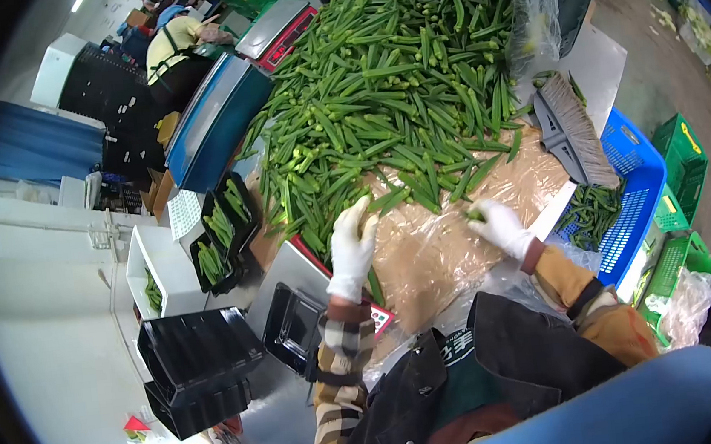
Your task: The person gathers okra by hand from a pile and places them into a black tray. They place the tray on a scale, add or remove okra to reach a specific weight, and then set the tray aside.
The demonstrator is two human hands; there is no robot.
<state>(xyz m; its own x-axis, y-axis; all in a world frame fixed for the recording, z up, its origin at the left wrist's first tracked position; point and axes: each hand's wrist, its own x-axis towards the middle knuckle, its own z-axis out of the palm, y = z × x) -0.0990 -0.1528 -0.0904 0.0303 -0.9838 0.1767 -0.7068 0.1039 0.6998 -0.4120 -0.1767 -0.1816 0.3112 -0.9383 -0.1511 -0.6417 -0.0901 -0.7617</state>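
Note:
A large heap of green okra (394,90) covers the far part of a table lined with brown, plastic-covered sheeting (436,257). My left hand (350,250), in a white glove, is at the heap's near left edge with its fingers apart and nothing visible in them. On the right, my right hand (506,229), also gloved, is closed at the fingertips around a small green piece that looks like an okra pod. Beside my left forearm, a black tray (290,329) rests on a metal scale surface. Two black trays filled with okra (223,226) stand farther left.
Stacked black trays (201,352) stand at the lower left. A grey brush (569,129) lies at the table's right edge, above a blue basket (636,161) containing okra. Scales (217,120) flank the heap. Another person (176,47) bends over at the far left.

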